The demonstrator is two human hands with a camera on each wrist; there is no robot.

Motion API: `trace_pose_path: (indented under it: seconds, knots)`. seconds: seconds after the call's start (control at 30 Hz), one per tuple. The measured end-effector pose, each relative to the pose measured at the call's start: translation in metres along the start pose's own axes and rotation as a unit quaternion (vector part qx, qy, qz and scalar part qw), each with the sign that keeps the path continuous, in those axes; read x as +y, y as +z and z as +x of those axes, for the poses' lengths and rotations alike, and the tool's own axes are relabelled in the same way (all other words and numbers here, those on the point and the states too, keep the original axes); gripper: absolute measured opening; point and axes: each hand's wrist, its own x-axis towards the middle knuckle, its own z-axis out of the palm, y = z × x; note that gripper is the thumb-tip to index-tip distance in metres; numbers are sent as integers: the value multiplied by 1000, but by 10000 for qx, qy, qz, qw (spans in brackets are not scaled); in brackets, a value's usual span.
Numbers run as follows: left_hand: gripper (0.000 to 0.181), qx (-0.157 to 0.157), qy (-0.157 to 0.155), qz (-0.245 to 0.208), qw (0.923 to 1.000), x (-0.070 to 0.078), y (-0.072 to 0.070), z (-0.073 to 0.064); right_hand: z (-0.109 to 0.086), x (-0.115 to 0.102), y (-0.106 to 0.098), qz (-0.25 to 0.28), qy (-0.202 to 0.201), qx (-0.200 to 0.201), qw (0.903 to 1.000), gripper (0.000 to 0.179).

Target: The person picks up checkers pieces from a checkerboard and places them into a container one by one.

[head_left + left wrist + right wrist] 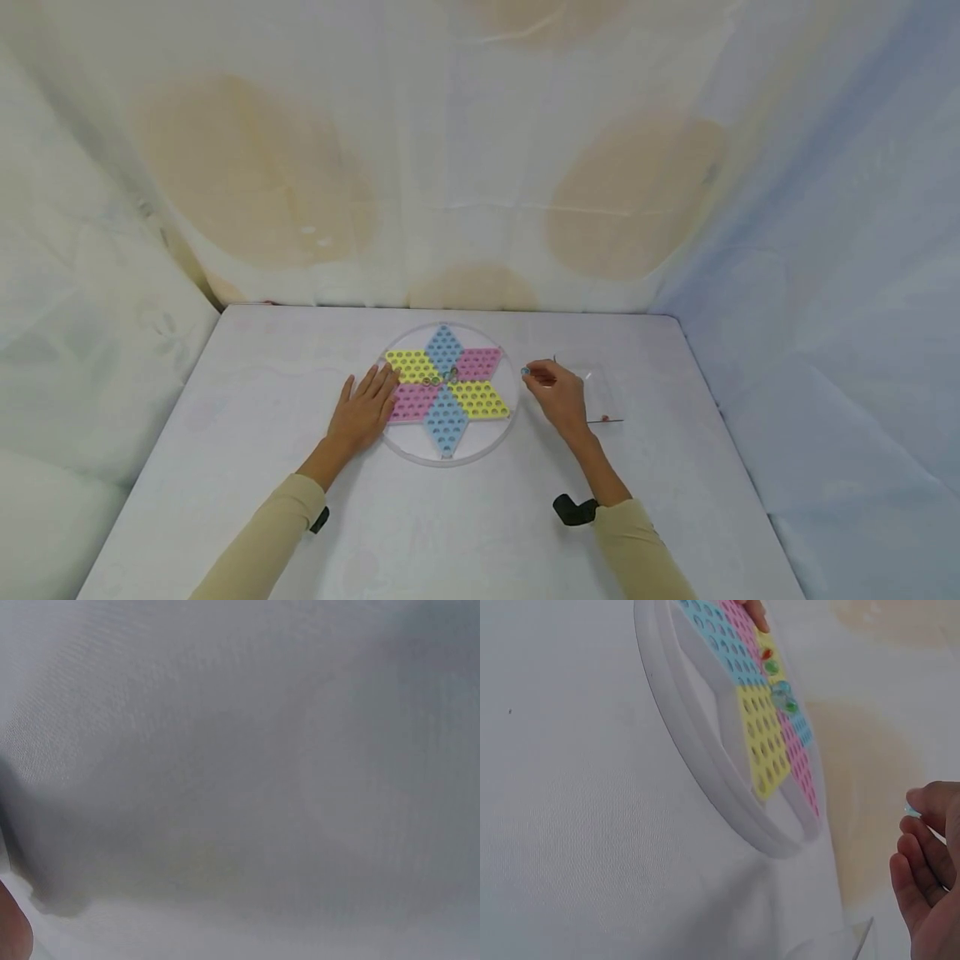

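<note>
A round white Chinese checkers board (pixel 446 425) lies on the table, its star points blue, pink and yellow with rows of holes. Several glass marbles (pixel 435 381) sit near the middle of the star; red, green and clear-blue ones show in the right wrist view. My left hand (pixel 362 414) rests with extended fingers on the board's left side. To the right of the board, my right hand (pixel 558 400) pinches a light-blue marble (pixel 912 811) between thumb and forefinger, above the table. The left wrist view shows mostly blurred white surface and a fingertip (pixel 11 930).
A clear plastic box (pixel 600 383) stands right of the board, partly behind my right hand, with a small reddish thing (pixel 605 417) at its near edge. The white table (pixel 450 533) is enclosed by hanging pale sheets (pixel 465 167) at the back and sides.
</note>
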Motion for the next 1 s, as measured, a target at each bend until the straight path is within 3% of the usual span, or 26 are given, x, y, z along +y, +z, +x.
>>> trace_pose_path:
  seconds: [0.63,1.0]
  knots:
    - [55,212,-92,-194,9995,1,2,-1,-6,35,-44,-245,219,-135,9994,17]
    - [56,46,-189,-208,9996,0,3,0,-3,51,-59,-578,498,-336,9965,18]
